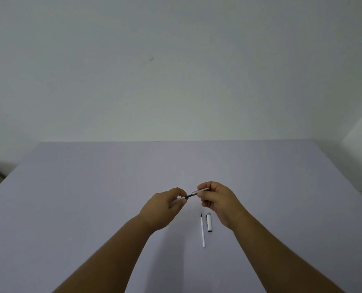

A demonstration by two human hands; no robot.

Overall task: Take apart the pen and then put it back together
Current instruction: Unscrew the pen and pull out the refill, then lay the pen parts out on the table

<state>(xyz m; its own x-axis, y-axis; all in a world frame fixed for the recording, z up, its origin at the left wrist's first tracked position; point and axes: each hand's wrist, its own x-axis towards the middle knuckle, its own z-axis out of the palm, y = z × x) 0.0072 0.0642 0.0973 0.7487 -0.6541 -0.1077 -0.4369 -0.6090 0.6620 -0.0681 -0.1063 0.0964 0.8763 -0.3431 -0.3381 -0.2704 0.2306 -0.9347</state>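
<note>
- Forearms enter from the near edge of the lilac table (70,187) and meet over its middle; we see nothing else on the surface apart from pen parts.
- Nearest to us, two loose parts lie on the table just inside our right wrist: a thin white refill (202,230) with its dark tip pointing away, and a short white cap (209,222) just beside it. They lie roughly parallel and appear not to touch.
- Our right hand (218,199) is closed on the silver front section (198,191) of the pen, pinched between thumb and fingers, with a dark end projecting toward the other hand.
- Our left hand (165,206) is closed on a pale barrel piece (176,200), most of it hidden in the fingers.
- The dark end sits right at the mouth of the barrel piece. Whether the two are joined, partly threaded or just parted, we cannot tell.
- Judgement on step: with refill and cap out, the pen is largely dismantled. The hands are either separating the last joint or starting to rejoin it; a single view does not settle which.
- Judgement on next move: if separating, set both pieces down beside the others. If rejoining, the refill belongs inside first, so it would need picking up and threading tip-forward before the sections are twisted shut in line.
- Beyond the table stands a plain pale wall (175,70).
</note>
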